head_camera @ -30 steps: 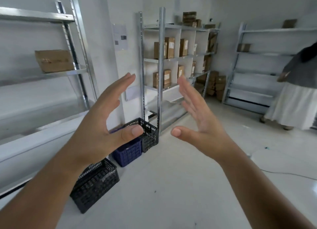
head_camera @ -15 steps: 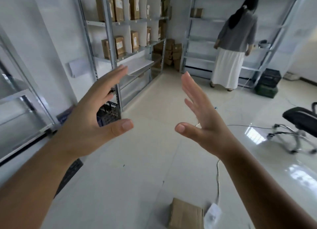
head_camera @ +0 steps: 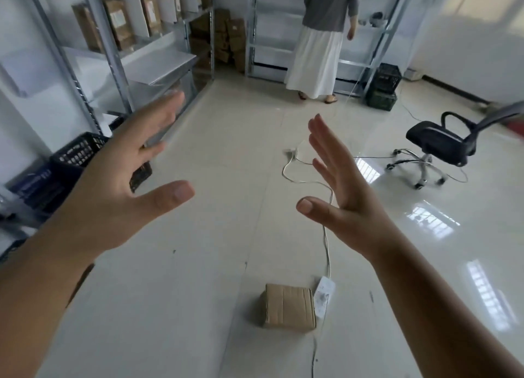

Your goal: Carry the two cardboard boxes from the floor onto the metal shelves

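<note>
the box (head_camera: 287, 305) lies flat on the floor (head_camera: 175, 306) low in my view, a little right of centre, with its top face up. a white power strip (head_camera: 324, 296) lies just beside its right edge; whether they touch i cannot tell. the strip's white cable (head_camera: 326, 236) runs away across the tiles toward the far end of the room. only this one box on the floor shows here.

my left hand (head_camera: 113, 196) is raised in front of me, released, fingers spread and straight, thumb out to the right, holding nothing. my right hand (head_camera: 343, 196) is up beside it, also released, fingers straight and close together, thumb pointing left, holding nothing. the two hands face each other with a gap between them, well above the box and apart from it.

on my left stands a metal shelf (head_camera: 119, 51) with brown boxes upright on an upper level. black crates (head_camera: 82, 153) sit on the floor by its foot, partly behind my left hand. more boxes are stacked in the far corner. at the back a person (head_camera: 323, 37) in a grey top and long white skirt stands facing a second shelf (head_camera: 377, 32). a dark crate (head_camera: 382, 87) stands to that person's right. a black office chair (head_camera: 442, 145) stands on the right.
</note>
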A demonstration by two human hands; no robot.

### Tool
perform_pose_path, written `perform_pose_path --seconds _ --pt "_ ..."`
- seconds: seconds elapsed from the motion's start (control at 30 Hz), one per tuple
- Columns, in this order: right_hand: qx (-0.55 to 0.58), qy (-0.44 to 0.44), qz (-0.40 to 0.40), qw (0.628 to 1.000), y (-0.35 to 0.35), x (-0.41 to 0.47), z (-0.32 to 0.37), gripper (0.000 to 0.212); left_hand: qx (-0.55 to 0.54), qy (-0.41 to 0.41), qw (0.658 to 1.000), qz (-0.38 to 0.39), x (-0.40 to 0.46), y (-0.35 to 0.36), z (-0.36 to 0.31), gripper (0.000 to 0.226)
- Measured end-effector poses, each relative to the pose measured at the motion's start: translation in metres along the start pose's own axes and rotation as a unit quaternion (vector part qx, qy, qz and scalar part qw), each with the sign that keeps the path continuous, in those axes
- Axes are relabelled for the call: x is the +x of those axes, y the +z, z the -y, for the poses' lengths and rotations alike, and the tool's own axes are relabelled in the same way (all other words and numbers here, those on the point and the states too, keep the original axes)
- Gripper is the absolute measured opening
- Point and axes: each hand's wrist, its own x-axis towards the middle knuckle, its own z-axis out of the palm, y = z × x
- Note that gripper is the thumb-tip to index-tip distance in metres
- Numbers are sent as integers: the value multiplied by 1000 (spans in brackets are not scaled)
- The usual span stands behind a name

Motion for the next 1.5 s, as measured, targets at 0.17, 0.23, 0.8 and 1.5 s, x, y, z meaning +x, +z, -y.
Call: perform_pose_path --seconds 0.17,0.23,0.8,1.5 --pt "4 19 -11 1000 -9 -18 -18 98 3 -3 1000 7 2 16 10 100" --pt "10 23 -7 1000 -17 -27 -28 97 1 -14 1000 8 -1 31 13 98" --pt "37 120 -2 992 -6 -133 -181 97 -99 -69 993 13 -64 202 127 100" --pt "4 152 -28 988 185 -297 -563 99 -125 -84 986 73 -229 433 500 96"
